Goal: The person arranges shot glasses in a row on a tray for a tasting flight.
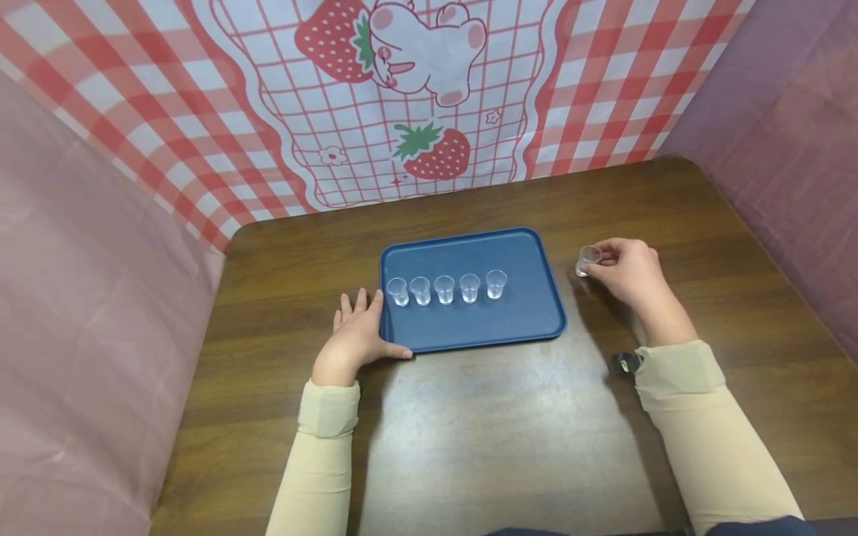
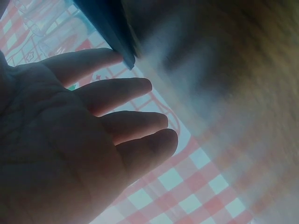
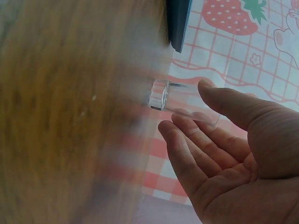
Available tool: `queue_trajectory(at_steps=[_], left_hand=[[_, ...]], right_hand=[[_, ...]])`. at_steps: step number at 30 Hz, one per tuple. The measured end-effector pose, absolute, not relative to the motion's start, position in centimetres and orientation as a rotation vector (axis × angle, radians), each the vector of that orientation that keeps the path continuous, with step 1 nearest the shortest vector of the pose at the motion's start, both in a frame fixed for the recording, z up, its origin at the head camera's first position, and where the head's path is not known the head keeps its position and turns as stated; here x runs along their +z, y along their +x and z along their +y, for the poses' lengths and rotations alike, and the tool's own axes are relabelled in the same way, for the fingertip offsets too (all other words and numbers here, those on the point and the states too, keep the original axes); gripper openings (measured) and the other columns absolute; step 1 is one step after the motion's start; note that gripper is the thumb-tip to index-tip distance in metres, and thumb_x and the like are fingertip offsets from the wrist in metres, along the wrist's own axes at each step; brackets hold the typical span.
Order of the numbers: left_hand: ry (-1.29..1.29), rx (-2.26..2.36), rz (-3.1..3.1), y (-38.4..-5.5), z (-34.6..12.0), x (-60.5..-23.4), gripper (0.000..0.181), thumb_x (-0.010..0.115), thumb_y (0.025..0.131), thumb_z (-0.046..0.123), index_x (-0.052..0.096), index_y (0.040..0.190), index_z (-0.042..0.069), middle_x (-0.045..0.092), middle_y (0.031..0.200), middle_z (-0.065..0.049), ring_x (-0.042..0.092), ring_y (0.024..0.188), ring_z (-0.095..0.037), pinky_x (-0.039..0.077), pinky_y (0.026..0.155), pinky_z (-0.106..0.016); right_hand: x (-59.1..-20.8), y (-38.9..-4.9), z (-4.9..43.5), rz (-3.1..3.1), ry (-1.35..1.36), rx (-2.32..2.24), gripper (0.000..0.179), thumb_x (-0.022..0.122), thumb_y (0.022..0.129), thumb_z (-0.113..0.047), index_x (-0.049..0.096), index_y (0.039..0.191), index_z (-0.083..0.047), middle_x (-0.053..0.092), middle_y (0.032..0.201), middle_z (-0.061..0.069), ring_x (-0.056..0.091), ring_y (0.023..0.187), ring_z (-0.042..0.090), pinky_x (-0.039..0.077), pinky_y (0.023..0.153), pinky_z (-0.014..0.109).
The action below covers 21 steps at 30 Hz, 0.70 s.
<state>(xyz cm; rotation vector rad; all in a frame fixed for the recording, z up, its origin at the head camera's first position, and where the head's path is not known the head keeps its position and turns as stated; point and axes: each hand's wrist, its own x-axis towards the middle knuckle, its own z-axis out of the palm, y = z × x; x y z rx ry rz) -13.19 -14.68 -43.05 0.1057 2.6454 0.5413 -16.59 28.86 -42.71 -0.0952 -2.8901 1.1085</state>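
A blue tray [image 1: 529, 314] lies on the table in the head view, with several small clear shot glasses [image 1: 445, 289] standing upright in a row across it. My left hand [image 1: 355, 335] is at the tray's left end, fingers spread and straight, the thumb at the near left corner. In the left wrist view, one fingertip meets the tray's edge [image 2: 110, 28]. Right of the tray, my right hand [image 1: 630, 272] pinches another clear shot glass [image 1: 588, 260] between thumb and fingers. Its thick base [image 3: 159, 95] points down at the table in the right wrist view.
The brown wooden table [image 1: 482, 439] backs onto a red-and-white checked cloth [image 1: 596, 97] with strawberries. Pink cloth [image 1: 87, 335] hangs at the left, with more at the right. A small black device [image 1: 626, 363] sits at my right cuff.
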Motion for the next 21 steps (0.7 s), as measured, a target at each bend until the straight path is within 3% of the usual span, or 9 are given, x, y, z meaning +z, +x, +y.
queue_trajectory(at_steps=[7, 12, 17, 21], left_hand=[[0.112, 0.551, 2.646, -13.2, -14.7, -43.2, 0.129, 0.091, 0.069, 0.055, 0.018, 0.163, 0.006, 0.004, 0.166, -0.026, -0.01, 0.148, -0.05, 0.001, 0.119, -0.058], [0.11, 0.556, 2.643, -13.1, -14.8, -43.1, 0.129, 0.091, 0.069, 0.055, 0.017, 0.163, 0.006, 0.003, 0.166, -0.026, -0.011, 0.148, -0.049, 0.001, 0.119, -0.058], [0.114, 0.554, 2.644, -13.2, -14.8, -43.1, 0.129, 0.091, 0.069, 0.055, 0.017, 0.163, 0.006, 0.003, 0.166, -0.026, -0.01, 0.148, -0.049, 0.001, 0.119, -0.058], [0.115, 0.55, 2.642, -13.2, -14.8, -43.1, 0.129, 0.091, 0.07, 0.055, 0.016, 0.163, 0.006, 0.003, 0.166, -0.026, -0.01, 0.148, -0.049, 0.002, 0.119, -0.058]], right_hand=[[-42.1, -16.3, 28.3, -2.866, -0.078, 1.14, 0.037, 0.08, 0.09, -0.019, 0.068, 0.113, 0.007, 0.072, 0.105, 0.027, 0.07, 0.099, 0.038, 0.042, 0.065, 0.007], [-41.2, -15.9, 27.3, -2.868, -0.043, 1.193, 0.039, 0.08, 0.09, -0.019, 0.067, 0.116, 0.007, 0.07, 0.109, 0.027, 0.069, 0.103, 0.038, 0.043, 0.066, 0.007], [-40.8, -15.6, 25.8, -2.895, 0.013, 1.218, 0.038, 0.08, 0.09, -0.018, 0.067, 0.116, 0.006, 0.07, 0.109, 0.025, 0.069, 0.102, 0.036, 0.056, 0.079, 0.029], [-41.1, -15.7, 24.7, -2.915, 0.057, 1.218, 0.036, 0.08, 0.09, -0.015, 0.068, 0.116, 0.006, 0.07, 0.109, 0.025, 0.07, 0.1, 0.036, 0.057, 0.084, 0.048]])
